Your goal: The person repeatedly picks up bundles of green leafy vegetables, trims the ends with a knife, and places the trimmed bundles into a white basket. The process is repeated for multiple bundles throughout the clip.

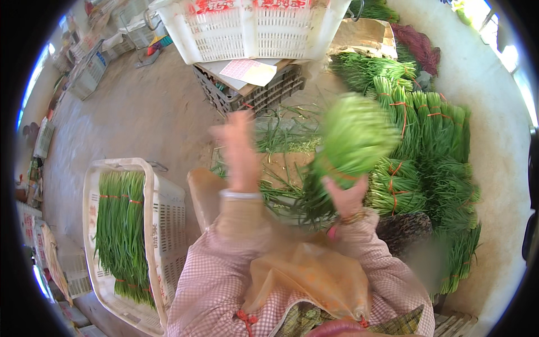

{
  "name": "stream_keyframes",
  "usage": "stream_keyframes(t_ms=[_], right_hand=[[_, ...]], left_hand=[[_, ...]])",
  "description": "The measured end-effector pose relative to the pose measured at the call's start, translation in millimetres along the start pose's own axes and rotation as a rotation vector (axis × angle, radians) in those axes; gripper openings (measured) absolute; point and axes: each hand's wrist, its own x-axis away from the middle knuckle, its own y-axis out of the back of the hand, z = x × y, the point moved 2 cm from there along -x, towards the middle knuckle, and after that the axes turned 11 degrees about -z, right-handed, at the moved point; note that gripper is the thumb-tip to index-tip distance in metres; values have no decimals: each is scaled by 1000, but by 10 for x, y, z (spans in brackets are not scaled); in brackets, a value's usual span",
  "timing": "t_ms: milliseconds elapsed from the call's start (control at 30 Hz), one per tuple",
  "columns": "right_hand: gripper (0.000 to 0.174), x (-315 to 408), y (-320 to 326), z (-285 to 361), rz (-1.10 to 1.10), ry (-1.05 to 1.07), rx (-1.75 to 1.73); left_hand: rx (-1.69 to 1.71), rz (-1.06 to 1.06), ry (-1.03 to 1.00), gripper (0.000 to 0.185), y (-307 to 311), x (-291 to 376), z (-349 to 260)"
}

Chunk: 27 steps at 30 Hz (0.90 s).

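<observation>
My right hand [348, 196] grips a thick bundle of green leafy stalks [353, 139], likely Chinese chives, near its orange tie. The pale cut ends point up and away, blurred by motion, and the dark leaves hang down at the left. My left hand [238, 147] is raised to the left of the bundle, apart from it, blurred, with nothing seen in it. Loose leaves [282, 135] and trimmings lie between and beyond my hands. Tied bundles [396, 185] are stacked just right of my right hand.
A white plastic crate [168, 227] at the left holds tied bundles [122, 227]. Ahead, another white crate [252, 33] rests above a dark crate [269, 92], with a printed sheet [248, 71] between. More bundles [446, 122] line the pale wall [497, 181] at the right.
</observation>
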Motion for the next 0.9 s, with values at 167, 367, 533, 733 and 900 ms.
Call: stream_keyframes(t_ms=[167,367,533,733,900], right_hand=[[90,168,-155,-110,179,-51,-249],[81,156,-146,-107,101,168,105],[72,122,-155,-233,128,-325,-413],[84,64,60,-368,260,-157,-467],[83,-48,-13,-273,508,-200,-155]], left_hand=[[-390,528,78,88,118,61,203],[-575,668,10,86,219,-42,250],[-731,905,184,98,421,218,555],[-950,1154,217,123,443,211,393],[-925,1111,150,106,391,249,407]])
